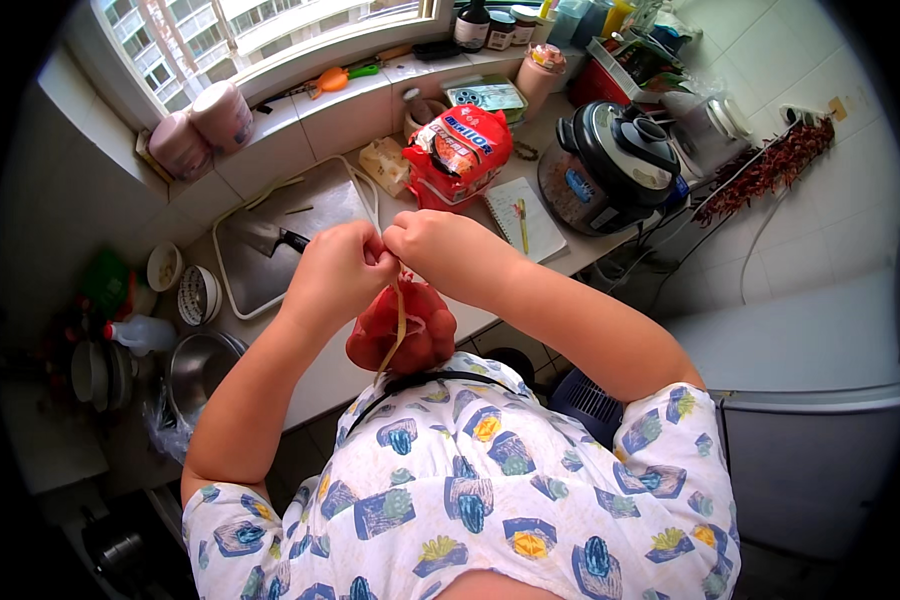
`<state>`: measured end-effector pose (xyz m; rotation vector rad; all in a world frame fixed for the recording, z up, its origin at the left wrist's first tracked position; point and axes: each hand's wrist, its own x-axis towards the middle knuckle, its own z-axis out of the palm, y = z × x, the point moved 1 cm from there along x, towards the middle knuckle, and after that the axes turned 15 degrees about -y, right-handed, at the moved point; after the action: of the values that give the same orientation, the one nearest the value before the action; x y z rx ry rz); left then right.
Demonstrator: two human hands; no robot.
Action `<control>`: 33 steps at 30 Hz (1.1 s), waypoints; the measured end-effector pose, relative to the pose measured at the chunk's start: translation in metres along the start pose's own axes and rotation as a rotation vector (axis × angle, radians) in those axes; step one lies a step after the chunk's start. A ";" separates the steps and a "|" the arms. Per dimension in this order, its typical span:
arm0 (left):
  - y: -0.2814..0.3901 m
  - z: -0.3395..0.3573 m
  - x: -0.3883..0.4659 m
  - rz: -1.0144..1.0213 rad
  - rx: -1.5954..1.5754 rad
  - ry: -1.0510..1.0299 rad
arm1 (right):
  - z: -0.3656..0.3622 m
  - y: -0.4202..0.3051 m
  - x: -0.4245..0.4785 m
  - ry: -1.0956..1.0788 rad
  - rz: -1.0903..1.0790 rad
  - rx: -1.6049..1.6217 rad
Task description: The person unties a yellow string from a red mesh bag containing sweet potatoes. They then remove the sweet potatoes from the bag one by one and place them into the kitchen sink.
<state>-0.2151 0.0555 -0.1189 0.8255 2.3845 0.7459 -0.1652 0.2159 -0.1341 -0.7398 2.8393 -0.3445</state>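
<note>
A red mesh bag point(427, 322) filled with round, reddish produce hangs below my hands at the counter's front edge, close to my body. My left hand point(349, 262) has its fingers closed on the gathered neck of the bag. Against it, my right hand point(420, 232) pinches at the same spot, its fingertips mostly hidden. A yellowish strip point(400, 322) trails down from between the hands across the front of the bag.
A cutting board point(330, 195) with a cleaver point(259, 236) lies behind my left hand. Beyond my right hand are a red noodle package point(461, 150), a notebook with a pen point(514, 217) and a pressure cooker point(607, 169). Bowls point(195, 294) and a metal basin point(199, 367) stand left.
</note>
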 end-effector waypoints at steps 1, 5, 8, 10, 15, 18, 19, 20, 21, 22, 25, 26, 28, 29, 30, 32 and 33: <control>0.000 0.000 0.001 -0.006 -0.006 -0.005 | 0.001 0.000 0.000 0.021 -0.015 -0.058; -0.007 -0.004 0.010 -0.016 -0.107 -0.031 | 0.008 0.002 0.003 0.110 -0.004 -0.110; -0.022 0.001 0.016 -0.046 -0.210 -0.055 | 0.016 -0.001 0.005 0.194 0.041 -0.025; -0.028 0.004 0.018 -0.090 -0.287 -0.095 | 0.022 -0.003 0.006 0.227 0.073 0.021; -0.042 0.006 0.027 -0.279 -0.634 -0.319 | 0.026 -0.009 0.008 0.252 0.154 -0.050; -0.050 0.013 0.032 -0.274 -0.846 -0.318 | 0.027 -0.009 0.010 0.283 0.156 -0.084; -0.051 0.014 0.032 -0.278 -0.867 -0.324 | 0.028 -0.008 0.009 0.286 0.166 -0.055; -0.051 0.015 0.031 -0.283 -0.888 -0.330 | 0.030 -0.008 0.009 0.290 0.175 -0.027; -0.051 0.016 0.030 -0.287 -0.909 -0.337 | 0.032 -0.008 0.008 0.293 0.186 0.002; -0.048 0.017 0.029 -0.262 -0.827 -0.302 | 0.034 -0.007 0.007 0.326 0.182 0.026; -0.038 0.022 0.023 -0.183 -0.642 -0.204 | 0.039 -0.005 0.005 0.407 0.174 0.137; -0.039 0.024 0.023 -0.152 -0.618 -0.178 | 0.039 -0.004 0.003 0.424 0.177 0.201; -0.042 0.031 0.024 -0.067 -0.594 -0.116 | 0.041 -0.002 0.001 0.454 0.176 0.311; -0.044 0.031 0.021 -0.074 -0.532 -0.074 | 0.044 -0.002 0.000 0.467 0.172 0.358; -0.042 0.031 0.018 -0.077 -0.468 -0.038 | 0.044 -0.002 -0.002 0.482 0.173 0.403; -0.038 0.030 0.009 -0.100 -0.460 -0.042 | 0.043 -0.004 -0.006 0.520 0.185 0.403; -0.035 0.029 0.003 -0.121 -0.513 -0.082 | 0.041 -0.005 -0.007 0.539 0.190 0.404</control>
<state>-0.2136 0.0437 -0.1628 0.4810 2.0096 1.1771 -0.1469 0.2082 -0.1711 -0.3238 3.1130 -1.1990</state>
